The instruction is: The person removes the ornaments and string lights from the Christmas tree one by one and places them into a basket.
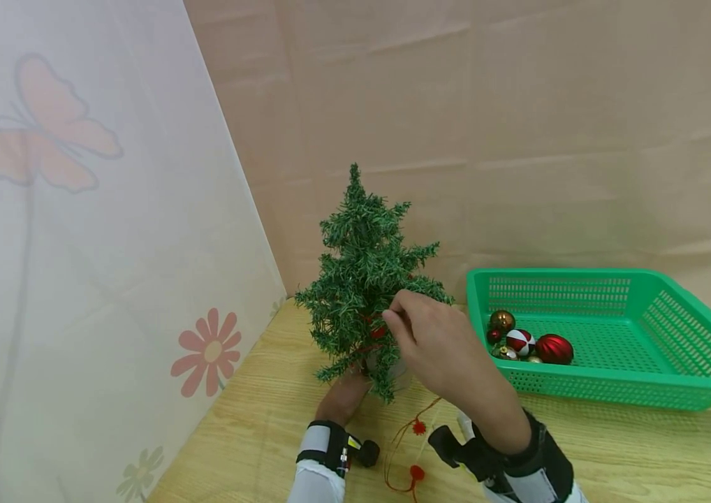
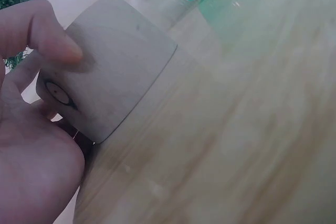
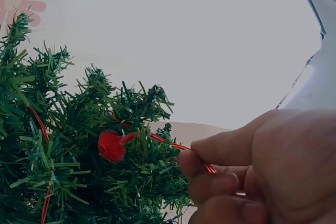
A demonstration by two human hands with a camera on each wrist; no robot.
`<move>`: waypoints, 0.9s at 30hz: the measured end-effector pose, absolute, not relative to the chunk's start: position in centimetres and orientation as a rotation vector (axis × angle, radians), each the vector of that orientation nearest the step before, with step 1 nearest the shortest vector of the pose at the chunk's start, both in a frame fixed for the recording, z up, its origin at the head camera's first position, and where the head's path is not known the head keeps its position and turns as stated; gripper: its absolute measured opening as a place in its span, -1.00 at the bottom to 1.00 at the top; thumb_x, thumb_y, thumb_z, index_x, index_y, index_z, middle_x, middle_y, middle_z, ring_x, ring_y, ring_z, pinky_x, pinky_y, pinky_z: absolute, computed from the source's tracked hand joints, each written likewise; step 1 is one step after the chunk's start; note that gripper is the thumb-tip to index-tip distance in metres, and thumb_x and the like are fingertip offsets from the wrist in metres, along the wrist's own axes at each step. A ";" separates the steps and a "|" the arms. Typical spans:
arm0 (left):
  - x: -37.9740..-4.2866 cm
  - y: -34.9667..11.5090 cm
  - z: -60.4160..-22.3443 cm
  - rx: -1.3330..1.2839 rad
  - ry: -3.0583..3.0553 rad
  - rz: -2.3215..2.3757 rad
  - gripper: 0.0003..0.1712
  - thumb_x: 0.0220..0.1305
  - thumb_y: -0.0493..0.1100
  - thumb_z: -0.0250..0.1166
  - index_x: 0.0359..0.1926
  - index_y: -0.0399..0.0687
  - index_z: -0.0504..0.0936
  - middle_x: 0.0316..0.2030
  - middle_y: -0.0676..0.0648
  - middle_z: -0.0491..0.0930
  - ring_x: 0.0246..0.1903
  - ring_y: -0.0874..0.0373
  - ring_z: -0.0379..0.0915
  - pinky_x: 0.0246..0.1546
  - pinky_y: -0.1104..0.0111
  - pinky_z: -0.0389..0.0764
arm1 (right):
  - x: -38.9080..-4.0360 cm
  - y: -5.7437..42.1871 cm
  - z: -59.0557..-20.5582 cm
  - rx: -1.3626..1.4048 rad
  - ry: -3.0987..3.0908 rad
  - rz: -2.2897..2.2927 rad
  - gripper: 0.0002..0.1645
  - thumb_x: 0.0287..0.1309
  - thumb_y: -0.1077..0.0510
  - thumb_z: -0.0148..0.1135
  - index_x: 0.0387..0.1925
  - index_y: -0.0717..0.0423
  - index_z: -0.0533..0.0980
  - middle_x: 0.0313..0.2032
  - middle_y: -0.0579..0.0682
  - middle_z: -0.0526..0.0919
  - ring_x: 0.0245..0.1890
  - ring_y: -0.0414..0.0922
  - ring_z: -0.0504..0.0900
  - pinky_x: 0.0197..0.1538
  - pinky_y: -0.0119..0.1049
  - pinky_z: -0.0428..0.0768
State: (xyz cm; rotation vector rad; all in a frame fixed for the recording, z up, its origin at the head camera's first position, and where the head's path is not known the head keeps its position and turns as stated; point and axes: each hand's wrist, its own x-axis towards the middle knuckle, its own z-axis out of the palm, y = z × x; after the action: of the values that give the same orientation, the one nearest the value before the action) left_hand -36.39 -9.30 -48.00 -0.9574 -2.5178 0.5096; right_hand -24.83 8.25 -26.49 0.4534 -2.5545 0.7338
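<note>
A small green artificial Christmas tree [image 1: 362,262] stands on the wooden table. Low behind its branches, my left hand [image 1: 341,399] grips the pale, block-like base [image 2: 115,61], with the thumb against one face in the left wrist view. Beside the lower right branches is my right hand [image 1: 446,342]. Its thumb and finger pinch a thin red cord garland [image 3: 160,138], seen in the right wrist view. A fuzzy red tuft [image 3: 112,146] on it lies against the needles. More cord runs among the branches, and a loose length with red pompoms [image 1: 417,473] trails on the table.
To the right sits a green perforated plastic basket [image 1: 588,390]. Several baubles lie at its left end, among them a shiny red one [image 1: 554,348] and a red-and-white one [image 1: 520,341]. A flower-printed sheet [image 1: 110,244] borders the table's left; a tan cloth [image 1: 550,140] hangs behind.
</note>
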 end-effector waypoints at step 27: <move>-36.2 -9.4 -48.1 -0.948 -2.467 0.473 -0.63 0.19 -0.27 0.34 -0.02 0.24 0.69 0.01 -0.03 0.67 -0.08 0.17 0.64 -0.29 0.48 0.65 | -24.9 8.2 -26.5 0.406 -2.517 0.692 -0.90 0.39 0.13 0.16 -0.23 -0.02 0.60 -0.38 -0.13 0.59 -0.52 -0.29 0.42 -0.43 -0.34 0.41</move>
State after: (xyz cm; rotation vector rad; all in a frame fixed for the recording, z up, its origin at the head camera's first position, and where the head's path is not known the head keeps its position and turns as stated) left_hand -36.21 -9.40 -48.10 -0.9484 -2.4673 0.4726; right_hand -24.87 8.19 -26.54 0.4063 -2.5169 0.6919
